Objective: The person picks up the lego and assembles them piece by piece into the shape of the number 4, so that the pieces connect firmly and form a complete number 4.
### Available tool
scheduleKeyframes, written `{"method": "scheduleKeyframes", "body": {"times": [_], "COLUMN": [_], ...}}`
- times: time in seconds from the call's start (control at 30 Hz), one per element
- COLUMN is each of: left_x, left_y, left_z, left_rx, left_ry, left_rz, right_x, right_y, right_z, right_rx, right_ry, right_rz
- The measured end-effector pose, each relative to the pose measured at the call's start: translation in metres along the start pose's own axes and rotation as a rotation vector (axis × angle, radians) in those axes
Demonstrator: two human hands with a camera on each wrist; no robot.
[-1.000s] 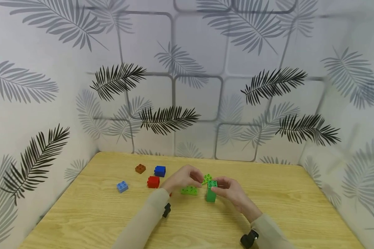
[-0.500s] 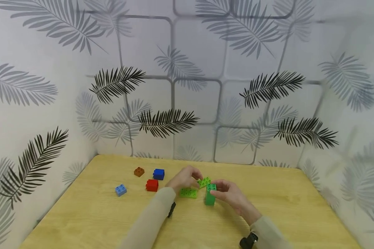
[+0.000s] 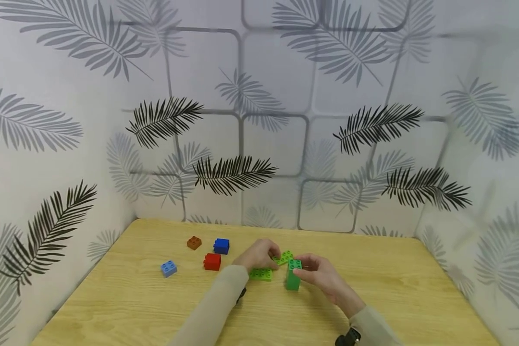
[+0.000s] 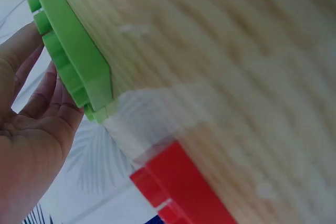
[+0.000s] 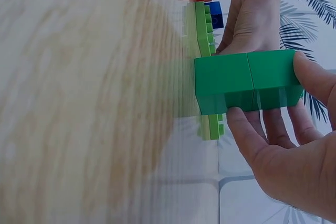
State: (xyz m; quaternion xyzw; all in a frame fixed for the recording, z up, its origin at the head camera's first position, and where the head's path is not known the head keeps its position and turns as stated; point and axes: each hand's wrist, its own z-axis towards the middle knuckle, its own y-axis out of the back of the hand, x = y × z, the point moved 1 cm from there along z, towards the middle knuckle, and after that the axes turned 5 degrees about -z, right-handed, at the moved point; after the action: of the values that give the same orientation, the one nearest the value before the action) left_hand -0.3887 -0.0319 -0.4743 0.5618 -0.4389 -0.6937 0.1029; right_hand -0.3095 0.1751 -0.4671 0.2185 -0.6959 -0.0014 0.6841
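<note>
Head view: the right hand [image 3: 326, 278] pinches a green two-brick stack [image 3: 292, 278] between thumb and fingers, the stack upright on the table [image 3: 415, 288], well in from its far edge. The left hand [image 3: 258, 254] bends over the far lime brick [image 3: 287, 256]; whether it grips that brick, I cannot tell. Near its wrist lies the near lime brick [image 3: 263, 275]. Toward the table's far left corner sit a red brick [image 3: 212, 262], a dark-blue brick [image 3: 222, 246], a brown brick [image 3: 194, 242] and a light-blue brick [image 3: 169, 268].
</note>
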Motion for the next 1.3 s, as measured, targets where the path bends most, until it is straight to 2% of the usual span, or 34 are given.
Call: {"method": "scheduleKeyframes", "body": {"times": [0.27,0.33,0.4,0.57,0.63,0.7,0.93,1.13,1.3], "left_x": [0.002,0.004,0.006,0.011,0.013,0.012,0.008,0.002,-0.005], "left_y": [-0.002,-0.002,-0.002,0.001,0.004,0.008,0.023,0.029,0.029], "left_z": [-0.005,-0.006,-0.007,-0.011,-0.013,-0.015,-0.023,-0.028,-0.035], "left_rx": [-0.051,-0.057,-0.057,-0.052,-0.044,-0.039,-0.029,-0.018,0.013], "left_ry": [0.039,0.038,0.045,0.050,0.037,0.009,-0.086,-0.111,-0.146], "left_rz": [0.032,0.015,-0.038,-0.267,-0.338,-0.362,-0.370,-0.415,-0.385], "right_x": [-0.004,-0.004,-0.005,-0.006,-0.006,-0.005,-0.004,-0.004,-0.003], "right_y": [0.002,0.002,0.002,0.002,0.002,0.002,-0.001,0.001,0.000], "right_z": [-0.001,-0.001,-0.002,-0.002,-0.002,-0.002,-0.001,0.000,0.000], "right_rx": [0.018,0.025,0.030,0.017,0.012,0.013,0.028,0.029,0.011], "right_ry": [0.003,-0.002,-0.007,0.000,0.003,0.006,0.009,0.021,0.016], "right_rz": [0.000,0.006,0.009,0.004,-0.001,-0.007,0.007,0.006,0.003]}}
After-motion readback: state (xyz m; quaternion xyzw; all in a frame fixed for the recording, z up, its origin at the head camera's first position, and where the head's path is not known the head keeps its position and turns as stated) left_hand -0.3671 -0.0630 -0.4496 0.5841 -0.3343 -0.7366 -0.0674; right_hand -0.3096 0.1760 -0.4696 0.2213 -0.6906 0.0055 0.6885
